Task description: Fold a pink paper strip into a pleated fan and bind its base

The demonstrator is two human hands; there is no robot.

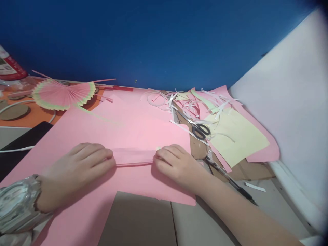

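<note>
Folding step: narrow pink paper strip (134, 158), apparently mid-crease, lies between both hands over a larger pink sheet (84, 208).
Left hand (89, 160): fingers curled, gripping its left end; thumb hidden.
Right hand (179, 164): likewise clenched on the right end.
Next crease: would call for level edges, even pressure.
Scissors (196, 126): unheld, beside yellow paper (239, 136).
Pleated paper fan (65, 95): far left, spread open.

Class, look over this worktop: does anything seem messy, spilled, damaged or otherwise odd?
The right side looks untidy: thin paper strips lie tangled and strewn near the scissors and onto the yellow sheet; one white strip sits apart beside the pen. Nothing looks spilled.
</note>
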